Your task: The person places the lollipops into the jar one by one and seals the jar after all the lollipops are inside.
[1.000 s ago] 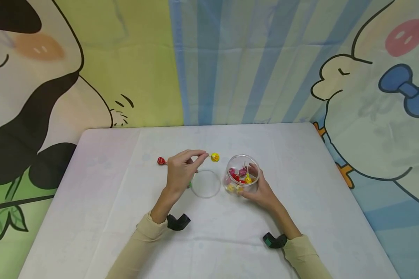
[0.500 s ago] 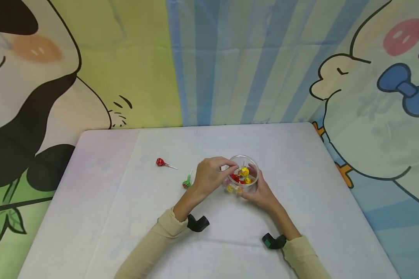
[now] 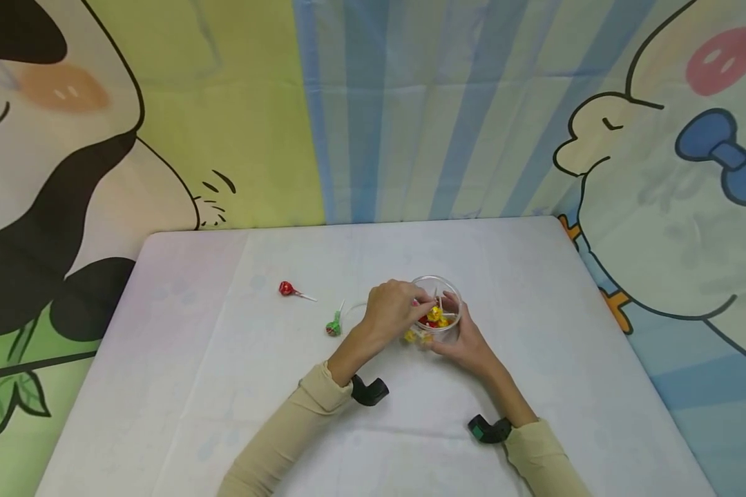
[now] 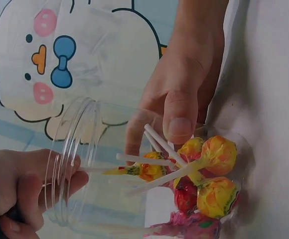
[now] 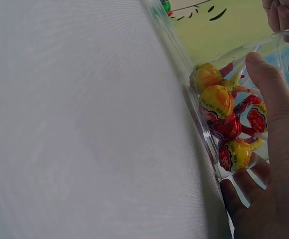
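Note:
A clear jar (image 3: 436, 334) stands on the table with several wrapped lollipops inside, yellow, red and pink. My right hand (image 3: 466, 345) grips its right side, thumb in front and fingers round the wall. At the jar's mouth, my left hand (image 3: 393, 309) pinches the white stick of a yellow lollipop (image 4: 152, 169), whose head is inside the jar. The left wrist view shows the other sticks pointing toward the opening. To the left on the cloth lie a red lollipop (image 3: 287, 288) and a green lollipop (image 3: 333, 327).
A clear round lid or ring (image 3: 351, 310) lies left of the jar, mostly hidden by my left hand. White cloth covers the table (image 3: 193, 386). A printed cartoon curtain (image 3: 398, 117) hangs along the back edge.
My left hand has moved right from above the cloth to the jar's mouth, bringing the yellow lollipop down into the jar. The right hand keeps its hold on the jar.

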`<state>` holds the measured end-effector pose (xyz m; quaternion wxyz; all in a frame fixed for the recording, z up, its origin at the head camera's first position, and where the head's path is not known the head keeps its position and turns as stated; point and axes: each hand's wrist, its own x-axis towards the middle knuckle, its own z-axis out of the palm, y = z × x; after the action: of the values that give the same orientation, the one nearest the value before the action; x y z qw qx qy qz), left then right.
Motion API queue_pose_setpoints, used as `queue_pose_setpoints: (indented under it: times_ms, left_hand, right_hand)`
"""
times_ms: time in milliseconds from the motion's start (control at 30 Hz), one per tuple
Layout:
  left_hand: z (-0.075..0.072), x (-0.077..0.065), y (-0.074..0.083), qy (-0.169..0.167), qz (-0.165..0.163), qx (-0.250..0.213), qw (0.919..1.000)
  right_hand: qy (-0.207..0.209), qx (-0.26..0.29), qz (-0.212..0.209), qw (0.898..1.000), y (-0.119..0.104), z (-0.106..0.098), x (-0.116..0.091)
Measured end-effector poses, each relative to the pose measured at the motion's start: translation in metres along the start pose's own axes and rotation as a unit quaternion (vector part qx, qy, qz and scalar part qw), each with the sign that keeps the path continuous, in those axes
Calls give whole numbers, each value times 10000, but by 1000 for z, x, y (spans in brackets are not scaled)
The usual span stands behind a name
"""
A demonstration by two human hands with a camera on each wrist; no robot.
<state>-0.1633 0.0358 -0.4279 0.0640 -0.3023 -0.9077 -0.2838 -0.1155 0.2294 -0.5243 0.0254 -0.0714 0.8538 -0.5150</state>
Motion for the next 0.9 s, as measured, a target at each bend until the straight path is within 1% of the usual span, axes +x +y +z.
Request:
queue_pose_setpoints:
  times_ms: [67, 167, 233, 367, 467, 533, 567, 633, 700, 767, 800, 833, 900]
  left_hand:
    - [-3, -1, 1, -185, -65, 29, 9998]
    - [-7, -1, 1, -459, -170, 169, 9987]
    - [-9, 0, 1, -589, -181, 263, 9978]
    - [-11, 1, 1, -723, -219, 396, 9964]
    - [-12, -1, 0, -718, -337, 325, 9963]
    - [-13, -4, -2, -495, -363, 128, 9980]
    - [-14, -7, -4, -295, -346, -9, 9990]
    - [-17, -14, -10, 260, -265, -326, 9988]
    - [-19, -24, -19, 844, -177, -545, 9948]
    - [-20, -36, -31, 1225, -190, -617, 9904]
    - [-20, -43, -38, 1317, -245, -606, 9891]
    - [-18, -50, -46, 1334, -335, -560, 9889]
    - [-15, -64, -60, 1229, -540, -431, 9900]
  right_hand:
    - [33, 29, -7, 10000, 7, 0, 1]
    - [60, 5, -28, 10000, 10, 0, 1]
    - [85, 6, -48, 10000, 11, 0, 1]
    - [106, 17, -114, 9999, 11, 1, 1]
    - [92, 21, -88, 9999, 11, 2, 1]
    - [88, -9, -61, 9999, 11, 3, 1]
    - [90, -29, -44, 9999, 10, 3, 1]
    - [85, -57, -25, 9999, 9, 3, 1]
    - [72, -71, -48, 9999, 8, 3, 1]
    - [89, -78, -67, 9999, 7, 2, 1]
    - [99, -90, -67, 9999, 7, 2, 1]
    - [104, -87, -70, 9999, 7, 2, 1]
    - [124, -120, -53, 9998, 8, 3, 0]
